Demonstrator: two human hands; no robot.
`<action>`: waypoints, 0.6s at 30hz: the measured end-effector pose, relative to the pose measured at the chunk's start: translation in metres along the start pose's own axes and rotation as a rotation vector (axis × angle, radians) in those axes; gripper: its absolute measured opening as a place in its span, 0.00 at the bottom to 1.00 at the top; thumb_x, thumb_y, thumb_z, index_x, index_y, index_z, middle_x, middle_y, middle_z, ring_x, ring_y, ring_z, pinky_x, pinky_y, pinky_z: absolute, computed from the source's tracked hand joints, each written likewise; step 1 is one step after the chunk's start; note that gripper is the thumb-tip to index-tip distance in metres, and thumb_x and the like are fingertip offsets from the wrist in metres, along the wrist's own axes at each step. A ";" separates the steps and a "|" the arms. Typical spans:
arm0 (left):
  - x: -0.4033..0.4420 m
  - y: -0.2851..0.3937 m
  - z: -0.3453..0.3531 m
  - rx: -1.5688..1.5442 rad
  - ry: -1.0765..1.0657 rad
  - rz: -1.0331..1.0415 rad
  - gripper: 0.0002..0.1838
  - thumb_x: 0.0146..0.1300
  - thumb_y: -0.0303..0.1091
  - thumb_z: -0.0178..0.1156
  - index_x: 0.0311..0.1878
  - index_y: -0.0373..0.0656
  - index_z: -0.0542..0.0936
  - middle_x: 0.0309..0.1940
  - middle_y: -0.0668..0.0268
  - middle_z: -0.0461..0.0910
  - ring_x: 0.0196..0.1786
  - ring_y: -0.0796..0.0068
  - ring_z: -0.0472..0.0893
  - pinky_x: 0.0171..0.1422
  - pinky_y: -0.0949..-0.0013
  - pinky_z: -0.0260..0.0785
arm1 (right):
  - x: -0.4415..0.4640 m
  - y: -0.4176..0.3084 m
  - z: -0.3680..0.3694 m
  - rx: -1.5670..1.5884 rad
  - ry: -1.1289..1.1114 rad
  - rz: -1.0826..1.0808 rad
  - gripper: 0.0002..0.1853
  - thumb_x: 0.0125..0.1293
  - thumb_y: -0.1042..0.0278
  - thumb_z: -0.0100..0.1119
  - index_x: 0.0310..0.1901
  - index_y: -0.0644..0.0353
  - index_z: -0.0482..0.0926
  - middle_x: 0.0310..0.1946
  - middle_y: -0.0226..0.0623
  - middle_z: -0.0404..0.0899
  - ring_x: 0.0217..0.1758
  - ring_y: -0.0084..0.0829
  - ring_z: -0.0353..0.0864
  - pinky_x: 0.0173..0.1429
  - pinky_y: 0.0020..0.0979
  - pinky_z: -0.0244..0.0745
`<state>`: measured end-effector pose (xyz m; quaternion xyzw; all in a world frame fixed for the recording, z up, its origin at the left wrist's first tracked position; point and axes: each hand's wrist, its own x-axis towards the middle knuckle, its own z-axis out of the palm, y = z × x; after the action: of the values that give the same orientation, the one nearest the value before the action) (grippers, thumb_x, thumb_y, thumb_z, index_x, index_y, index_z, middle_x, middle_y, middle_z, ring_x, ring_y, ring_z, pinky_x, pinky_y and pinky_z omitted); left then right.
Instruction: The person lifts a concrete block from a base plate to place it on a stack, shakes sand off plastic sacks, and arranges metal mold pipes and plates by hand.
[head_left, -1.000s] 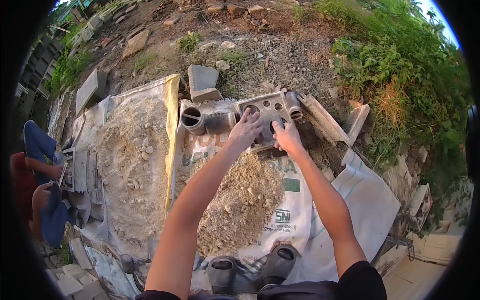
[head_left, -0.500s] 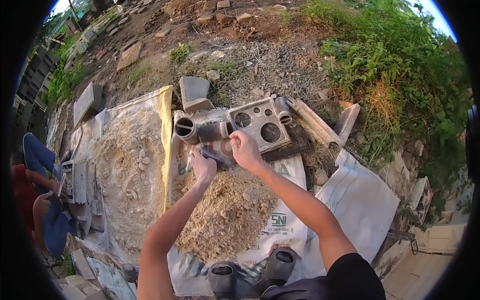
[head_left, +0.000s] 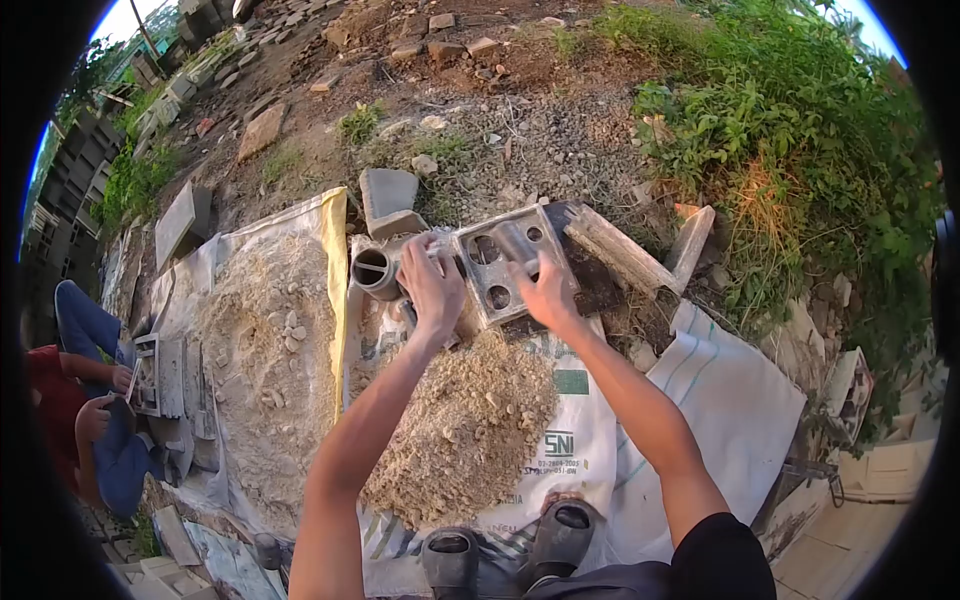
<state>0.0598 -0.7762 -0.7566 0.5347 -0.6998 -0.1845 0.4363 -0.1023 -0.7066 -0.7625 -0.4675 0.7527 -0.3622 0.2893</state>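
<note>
My right hand grips a short grey pipe, tilted over a dusty square frame with round holes. The pipe covers part of the frame's face. To the left, my left hand has its fingers apart over grey pipe pieces, close to the frame's left edge. Its palm hides much of what lies beneath. Beside that hand, a wider pipe shows its open mouth with a bar across it. A heap of crumbly pale material lies below both hands on a printed white sack.
Another pale heap spreads over a sheet at left, where a person sits holding something. Broken concrete pieces and a weathered beam lie beyond. Sandalled feet stand at the near edge; green plants grow at right.
My right hand has moved right and now grips the short pipe from the frame's far right side, over the frame. My left hand has moved up and slightly right, and the frame has turned.
</note>
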 end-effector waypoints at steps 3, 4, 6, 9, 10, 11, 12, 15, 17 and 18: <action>0.019 0.008 -0.008 0.031 0.027 0.018 0.12 0.58 0.27 0.54 0.45 0.38 0.70 0.41 0.58 0.71 0.48 0.61 0.70 0.57 0.59 0.55 | -0.048 -0.036 0.037 0.091 -0.328 -0.151 0.18 0.62 0.58 0.58 0.38 0.69 0.69 0.29 0.47 0.77 0.33 0.42 0.79 0.43 0.40 0.71; 0.021 0.009 -0.007 0.001 -0.086 -0.003 0.13 0.57 0.28 0.54 0.46 0.36 0.70 0.41 0.55 0.72 0.47 0.58 0.72 0.55 0.57 0.59 | -0.044 -0.001 0.090 0.088 -0.205 -0.246 0.17 0.62 0.59 0.58 0.35 0.68 0.71 0.30 0.50 0.76 0.34 0.48 0.78 0.45 0.42 0.70; 0.017 -0.007 0.009 0.016 -0.269 -0.120 0.13 0.57 0.29 0.53 0.45 0.35 0.71 0.40 0.52 0.73 0.45 0.55 0.74 0.53 0.56 0.62 | -0.049 -0.015 0.089 0.089 -0.197 -0.321 0.12 0.62 0.64 0.56 0.34 0.67 0.72 0.31 0.51 0.76 0.38 0.51 0.76 0.44 0.46 0.69; -0.010 -0.030 0.025 -0.016 -0.602 -0.473 0.18 0.58 0.40 0.54 0.42 0.31 0.73 0.41 0.45 0.77 0.44 0.50 0.78 0.49 0.56 0.68 | -0.038 -0.004 0.050 -0.090 -0.029 -0.218 0.08 0.61 0.69 0.54 0.34 0.66 0.73 0.32 0.51 0.76 0.40 0.48 0.76 0.45 0.46 0.68; -0.022 -0.040 0.034 -0.023 -0.676 -0.528 0.21 0.58 0.42 0.54 0.43 0.30 0.73 0.42 0.44 0.77 0.45 0.51 0.78 0.50 0.56 0.68 | -0.032 0.009 0.028 -0.138 0.139 -0.143 0.07 0.60 0.69 0.54 0.35 0.65 0.73 0.33 0.51 0.76 0.42 0.48 0.76 0.45 0.46 0.69; -0.033 -0.052 0.043 -0.019 -0.739 -0.544 0.23 0.58 0.45 0.54 0.44 0.30 0.73 0.43 0.43 0.77 0.45 0.51 0.78 0.51 0.57 0.68 | -0.025 0.026 0.005 -0.184 0.304 -0.069 0.07 0.60 0.69 0.54 0.35 0.64 0.73 0.35 0.50 0.76 0.43 0.47 0.76 0.46 0.45 0.69; -0.043 -0.062 0.053 -0.030 -0.769 -0.550 0.25 0.58 0.47 0.55 0.45 0.30 0.74 0.44 0.43 0.77 0.46 0.51 0.78 0.52 0.58 0.68 | -0.019 0.051 -0.016 -0.441 0.408 0.021 0.11 0.61 0.67 0.54 0.40 0.65 0.73 0.40 0.52 0.75 0.48 0.47 0.74 0.49 0.45 0.70; -0.053 -0.048 0.059 -0.248 -0.725 -0.824 0.32 0.58 0.53 0.56 0.50 0.29 0.73 0.47 0.43 0.77 0.48 0.53 0.79 0.54 0.60 0.68 | -0.009 0.111 -0.056 -0.614 0.338 0.423 0.29 0.67 0.50 0.46 0.51 0.76 0.69 0.53 0.60 0.69 0.58 0.51 0.70 0.60 0.44 0.67; -0.065 -0.078 0.095 -0.140 -0.564 -0.778 0.32 0.57 0.54 0.58 0.50 0.29 0.74 0.43 0.47 0.78 0.44 0.57 0.79 0.52 0.61 0.69 | 0.004 0.179 -0.042 -0.691 0.426 0.256 0.33 0.67 0.47 0.47 0.54 0.78 0.67 0.55 0.63 0.68 0.59 0.54 0.69 0.62 0.46 0.65; -0.065 -0.064 0.091 -0.190 -0.485 -0.816 0.31 0.57 0.54 0.59 0.46 0.30 0.75 0.36 0.54 0.78 0.38 0.64 0.77 0.45 0.62 0.68 | 0.007 0.172 -0.047 -0.690 0.430 0.253 0.33 0.67 0.47 0.47 0.54 0.78 0.67 0.55 0.63 0.68 0.59 0.54 0.69 0.62 0.46 0.65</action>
<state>0.0269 -0.7589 -0.8797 0.6647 -0.4946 -0.5232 0.1995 -0.2267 -0.6488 -0.8766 -0.3545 0.9245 -0.1399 -0.0056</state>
